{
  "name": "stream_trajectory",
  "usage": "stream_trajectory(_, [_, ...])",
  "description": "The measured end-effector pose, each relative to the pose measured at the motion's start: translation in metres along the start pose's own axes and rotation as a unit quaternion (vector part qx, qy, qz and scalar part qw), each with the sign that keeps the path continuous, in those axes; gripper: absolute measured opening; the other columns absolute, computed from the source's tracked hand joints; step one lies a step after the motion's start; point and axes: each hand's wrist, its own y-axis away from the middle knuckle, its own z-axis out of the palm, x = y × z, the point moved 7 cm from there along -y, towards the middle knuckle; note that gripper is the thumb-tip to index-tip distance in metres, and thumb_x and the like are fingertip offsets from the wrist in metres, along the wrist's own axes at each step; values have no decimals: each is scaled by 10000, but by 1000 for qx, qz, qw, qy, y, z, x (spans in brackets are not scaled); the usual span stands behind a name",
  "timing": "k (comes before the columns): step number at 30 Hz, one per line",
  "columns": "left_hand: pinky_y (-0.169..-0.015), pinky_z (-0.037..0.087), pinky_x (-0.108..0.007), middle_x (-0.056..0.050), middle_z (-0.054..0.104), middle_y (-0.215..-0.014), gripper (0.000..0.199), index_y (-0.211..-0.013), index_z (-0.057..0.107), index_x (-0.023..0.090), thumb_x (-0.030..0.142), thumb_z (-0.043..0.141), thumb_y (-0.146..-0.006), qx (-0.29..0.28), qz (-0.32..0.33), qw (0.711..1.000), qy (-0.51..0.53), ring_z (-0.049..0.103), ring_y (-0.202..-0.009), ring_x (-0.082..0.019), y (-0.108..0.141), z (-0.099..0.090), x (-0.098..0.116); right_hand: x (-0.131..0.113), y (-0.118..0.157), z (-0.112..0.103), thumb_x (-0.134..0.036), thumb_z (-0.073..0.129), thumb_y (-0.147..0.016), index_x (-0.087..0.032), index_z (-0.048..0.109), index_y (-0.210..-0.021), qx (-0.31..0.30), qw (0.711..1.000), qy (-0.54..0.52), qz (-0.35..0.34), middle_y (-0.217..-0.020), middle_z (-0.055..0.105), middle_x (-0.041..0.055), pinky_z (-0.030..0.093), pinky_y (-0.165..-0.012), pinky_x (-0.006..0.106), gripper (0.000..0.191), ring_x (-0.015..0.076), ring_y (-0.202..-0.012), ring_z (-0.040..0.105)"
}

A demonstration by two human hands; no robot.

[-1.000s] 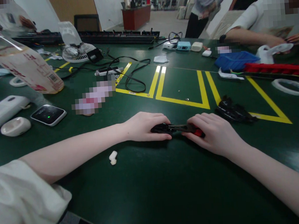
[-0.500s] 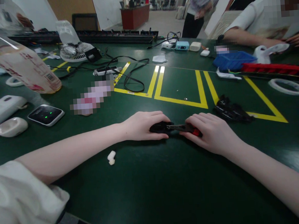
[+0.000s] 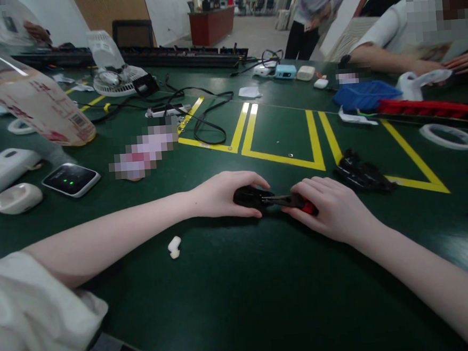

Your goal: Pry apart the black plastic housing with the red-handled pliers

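Observation:
My left hand point(image 3: 231, 195) is curved around a small black part point(image 3: 249, 197), its thumb and fingers along the two sides of it. Pliers with red and black handles point(image 3: 309, 206) are gripped in my right hand point(image 3: 328, 206). The jaws of the pliers point left and meet the right end of the black part. To the right, beyond my right hand, several black parts point(image 3: 362, 173) lie in a heap by the yellow tape. A small white piece point(image 3: 175, 247) rests on the green table point(image 3: 242, 292) below my left forearm.
At the left are a bottle point(image 3: 40, 103), a white device with a screen point(image 3: 72, 180) and a white case point(image 3: 17, 198). Black cables point(image 3: 210, 129) and a small fan point(image 3: 117, 79) lie farther back. A person's arms point(image 3: 398, 59) rest by a blue item point(image 3: 367, 95) at the right.
The fingers of my left hand have lifted and spread slightly, so more of the black part shows. My right hand and the pliers have hardly moved.

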Motion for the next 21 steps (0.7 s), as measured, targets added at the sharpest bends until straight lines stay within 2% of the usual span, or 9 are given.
stream_trajectory(5, [-845, 517, -320, -56, 654, -1086, 523, -1188, 575, 179, 364, 808, -759, 17, -40, 994, 98, 645, -980, -178, -2, -4, -7, 0, 0, 0, -471, 503, -938, -174, 602, -920, 3, 1000, 10, -4, -823, 666, 92, 450, -641, 333, 314, 206, -723, 598])
stream_trajectory(11, [-816, 537, -332, -58, 653, -1068, 475, -1144, 576, 166, 349, 794, -764, -9, -104, 977, 183, 656, -940, -179, -2, 1, -14, 0, 0, 1, -474, 500, -936, -179, 599, -918, 2, 1000, 12, 1, -828, 670, 95, 441, -639, 336, 311, 207, -721, 589])
stream_trajectory(14, [-773, 533, -312, -57, 652, -1059, 478, -1174, 568, 172, 365, 774, -788, -13, -120, 974, 192, 653, -905, -170, -2, 2, -16, 0, 0, 0, -477, 493, -939, -182, 602, -928, 0, 1000, 8, 2, -832, 673, 97, 443, -645, 340, 315, 212, -729, 593])
stream_trajectory(21, [-656, 496, -263, -45, 639, -1020, 544, -1301, 504, 197, 405, 718, -846, -15, -111, 980, 163, 612, -781, -137, -2, 2, -16, 1, 1, 1, -486, 492, -939, -176, 607, -923, -4, 1000, 7, 5, -833, 673, 99, 450, -653, 347, 331, 217, -735, 599])
